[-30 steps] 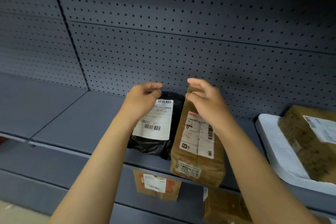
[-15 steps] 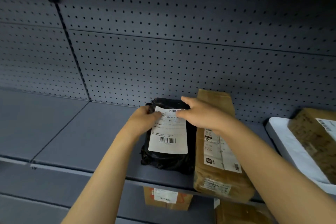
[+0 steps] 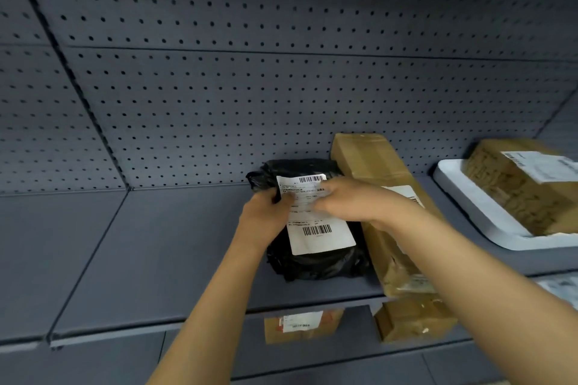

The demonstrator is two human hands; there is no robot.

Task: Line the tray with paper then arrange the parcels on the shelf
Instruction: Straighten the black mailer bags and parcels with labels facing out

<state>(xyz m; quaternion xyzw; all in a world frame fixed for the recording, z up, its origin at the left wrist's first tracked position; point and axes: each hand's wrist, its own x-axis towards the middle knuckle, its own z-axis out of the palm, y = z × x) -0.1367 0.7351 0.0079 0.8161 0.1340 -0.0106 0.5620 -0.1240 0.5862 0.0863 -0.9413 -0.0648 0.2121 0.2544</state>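
Observation:
A black plastic parcel (image 3: 316,262) with a white barcode label lies flat on the grey shelf (image 3: 175,253). My left hand (image 3: 266,216) grips its upper left edge. My right hand (image 3: 347,200) presses on the upper part of its label. Right beside it, touching, lies a long brown paper parcel (image 3: 372,159) that reaches from the back wall past the shelf's front edge. At the far right a white tray (image 3: 469,197) lined with paper holds a brown box (image 3: 522,187) with a white label.
A grey pegboard wall (image 3: 250,97) closes the back of the shelf. On the shelf below stand a small brown box with a label (image 3: 301,325) and a brown parcel (image 3: 413,319). The shelf's left half is bare.
My right hand left the brown parcel and came onto the black parcel's label. The black parcel went from leaning upright to lying flat. My view moved closer and left.

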